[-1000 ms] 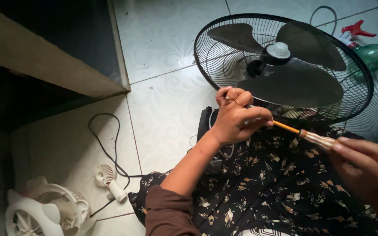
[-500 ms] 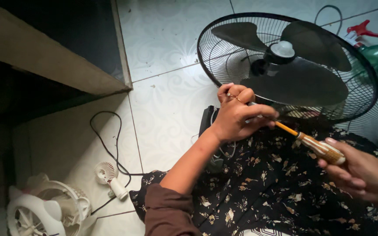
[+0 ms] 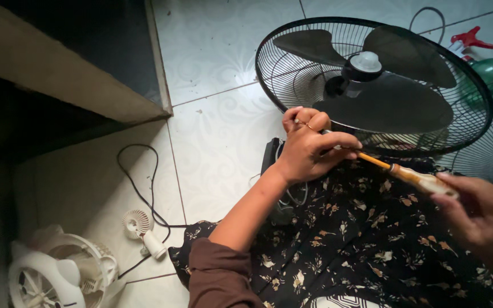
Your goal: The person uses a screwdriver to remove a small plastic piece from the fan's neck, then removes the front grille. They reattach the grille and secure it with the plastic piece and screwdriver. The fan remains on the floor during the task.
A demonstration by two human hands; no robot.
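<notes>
Over a white tiled floor [image 3: 218, 148], a black fan [image 3: 372, 85] lies beside the person's lap. Left hand [image 3: 312, 148] pinches the shaft of a screwdriver [image 3: 406, 174]; right hand [image 3: 480, 219] grips its handle. The tip seems to be being positioned; steady alignment looks needed.

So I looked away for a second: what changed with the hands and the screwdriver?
The right hand shifted along the screwdriver handle, now gripping its end lower right. The left hand stayed pinching the shaft by the black fan; the fan did not move.
</notes>
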